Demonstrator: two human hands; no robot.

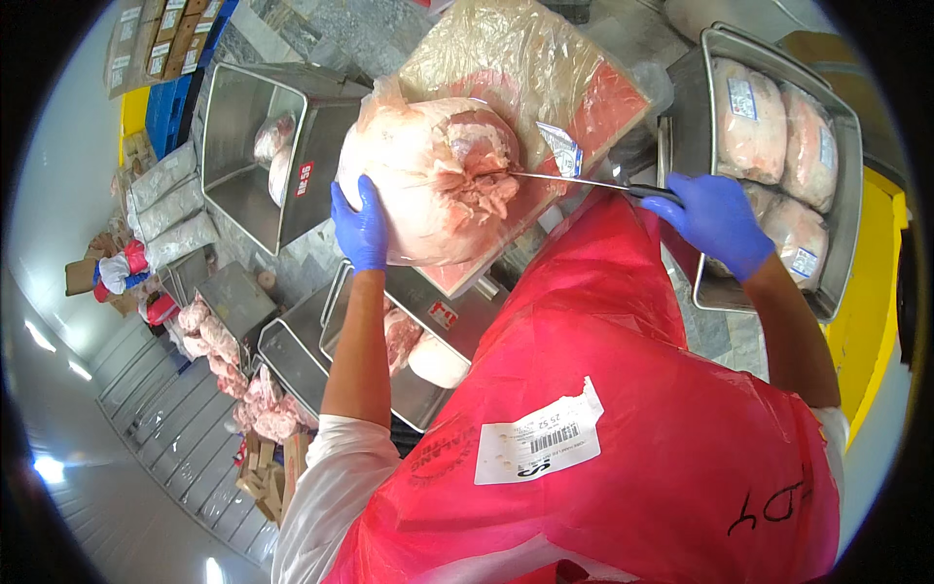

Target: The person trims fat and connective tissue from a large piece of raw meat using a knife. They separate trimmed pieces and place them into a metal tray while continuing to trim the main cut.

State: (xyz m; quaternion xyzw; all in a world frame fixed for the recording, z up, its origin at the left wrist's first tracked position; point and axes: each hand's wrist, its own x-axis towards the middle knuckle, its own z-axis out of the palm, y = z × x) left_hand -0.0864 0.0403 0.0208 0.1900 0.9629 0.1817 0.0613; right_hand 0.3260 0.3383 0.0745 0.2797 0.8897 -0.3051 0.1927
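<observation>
At the left, a metal bin (229, 136) holds 2 pale pieces of meat (277, 136), and right of it the blue-gloved left hand (362, 229), its grip spread wide with thumb and fingers apart, lies against the left side of a large pale meat cut (413, 185) on a red board (618, 97). From the cut's ragged right part a knife (589, 181) runs rightward, its tip's depth impossible to tell, to the blue-gloved right hand (718, 222), whose grip is closed around the black handle (657, 194). Farther right, another metal container (846, 263) holds wrapped, labelled packs (749, 112).
</observation>
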